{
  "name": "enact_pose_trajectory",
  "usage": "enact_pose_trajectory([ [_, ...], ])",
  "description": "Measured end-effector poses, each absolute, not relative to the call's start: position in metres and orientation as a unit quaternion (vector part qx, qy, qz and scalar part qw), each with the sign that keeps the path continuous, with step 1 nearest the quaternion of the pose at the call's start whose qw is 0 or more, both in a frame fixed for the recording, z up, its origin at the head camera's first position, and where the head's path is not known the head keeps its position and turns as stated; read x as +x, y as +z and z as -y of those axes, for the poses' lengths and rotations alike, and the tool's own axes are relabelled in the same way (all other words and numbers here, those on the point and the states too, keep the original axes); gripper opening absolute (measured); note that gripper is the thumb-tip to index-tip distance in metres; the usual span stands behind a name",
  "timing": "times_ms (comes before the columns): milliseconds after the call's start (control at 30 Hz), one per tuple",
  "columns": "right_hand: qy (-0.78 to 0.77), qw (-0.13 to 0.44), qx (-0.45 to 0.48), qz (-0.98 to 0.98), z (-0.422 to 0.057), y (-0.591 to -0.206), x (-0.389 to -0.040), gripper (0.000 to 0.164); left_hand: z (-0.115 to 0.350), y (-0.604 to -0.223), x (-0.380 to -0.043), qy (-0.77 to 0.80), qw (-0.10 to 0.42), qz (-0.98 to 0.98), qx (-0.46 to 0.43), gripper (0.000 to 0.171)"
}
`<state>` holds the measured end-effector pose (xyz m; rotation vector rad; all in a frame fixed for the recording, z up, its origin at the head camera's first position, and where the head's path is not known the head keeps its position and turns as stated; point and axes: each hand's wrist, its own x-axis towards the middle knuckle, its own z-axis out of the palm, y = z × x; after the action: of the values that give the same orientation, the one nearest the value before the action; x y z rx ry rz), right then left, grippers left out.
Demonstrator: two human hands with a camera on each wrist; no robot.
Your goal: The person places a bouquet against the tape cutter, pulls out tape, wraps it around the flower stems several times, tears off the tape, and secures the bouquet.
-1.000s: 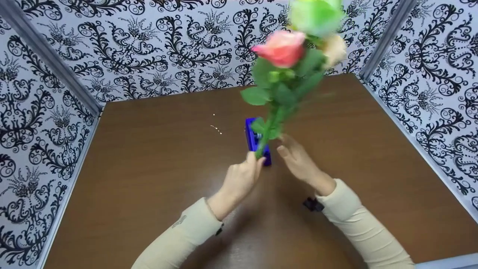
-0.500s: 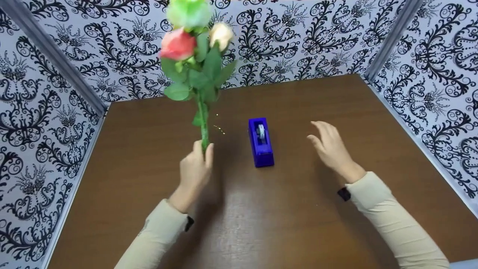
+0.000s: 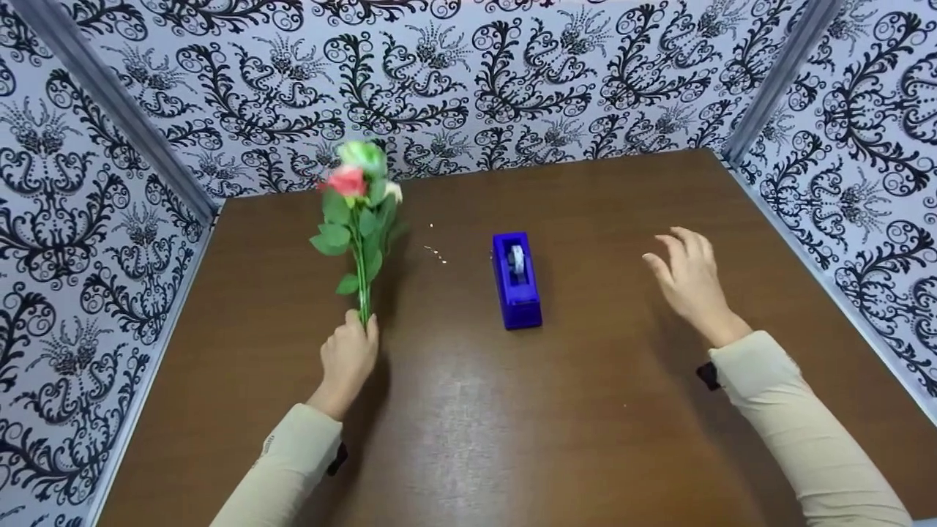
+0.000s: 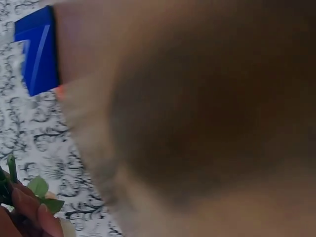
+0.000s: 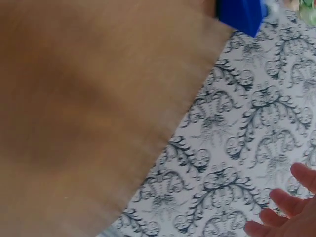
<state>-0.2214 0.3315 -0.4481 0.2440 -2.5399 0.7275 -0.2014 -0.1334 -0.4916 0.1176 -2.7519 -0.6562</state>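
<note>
On the left of the head view, my left hand [image 3: 348,356] grips the green stems of a bunch of roses [image 3: 363,234]. The blooms are pink-red, pale green and cream, and they point toward the back wall. Curled fingers [image 4: 34,210] and a bit of stem and leaf show low in the left wrist view. My right hand [image 3: 692,282] hovers over the right part of the table, fingers spread and loosely bent, holding nothing. Between the hands stands a blue tape dispenser [image 3: 517,282] with a small roll in it, apart from both.
The brown wooden table [image 3: 454,410] is enclosed by patterned walls [image 3: 454,80] at the back and sides. A few small pale specks [image 3: 436,254] lie left of the dispenser.
The left hand has carried the roses from the middle to the left and lowered them toward the table. The right hand has moved away to the right, uncovering the tape dispenser.
</note>
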Motion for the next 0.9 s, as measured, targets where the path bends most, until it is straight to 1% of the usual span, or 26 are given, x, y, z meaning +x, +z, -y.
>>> enact_pose_trajectory([
  [133, 0.258, 0.226, 0.075, 0.936, -0.339, -0.455, -0.223, 0.048, 0.135, -0.505, -0.2, -0.211, 0.113, 0.969, 0.053, 0.029],
  [333, 0.243, 0.213, 0.068, 0.944, -0.351, -0.467, -0.225, 0.049, 0.128, -0.524, -0.195, -0.19, 0.077, 0.978, 0.037, 0.029],
  [467, 0.233, 0.195, 0.07, 0.95, -0.356, -0.475, -0.225, 0.05, 0.125, -0.533, -0.191, -0.172, 0.059, 0.983, 0.023, 0.029],
  [533, 0.227, 0.192, 0.075, 0.952, -0.357, -0.478, -0.226, 0.05, 0.125, -0.534, -0.19, -0.152, 0.068, 0.986, 0.009, 0.029],
  [667, 0.217, 0.195, 0.081, 0.953, -0.357, -0.478, -0.228, 0.05, 0.127, -0.535, -0.186, -0.089, 0.111, 0.989, -0.033, 0.031],
  [700, 0.216, 0.194, 0.081, 0.953, -0.357, -0.478, -0.229, 0.05, 0.127, -0.535, -0.185, -0.077, 0.113, 0.99, -0.04, 0.032],
  [867, 0.21, 0.196, 0.09, 0.954, -0.363, -0.472, -0.234, 0.051, 0.139, -0.52, -0.188, -0.064, 0.088, 0.993, -0.04, 0.041],
  [900, 0.204, 0.196, 0.094, 0.955, -0.365, -0.471, -0.236, 0.052, 0.143, -0.515, -0.191, -0.062, 0.099, 0.992, -0.038, 0.043],
])
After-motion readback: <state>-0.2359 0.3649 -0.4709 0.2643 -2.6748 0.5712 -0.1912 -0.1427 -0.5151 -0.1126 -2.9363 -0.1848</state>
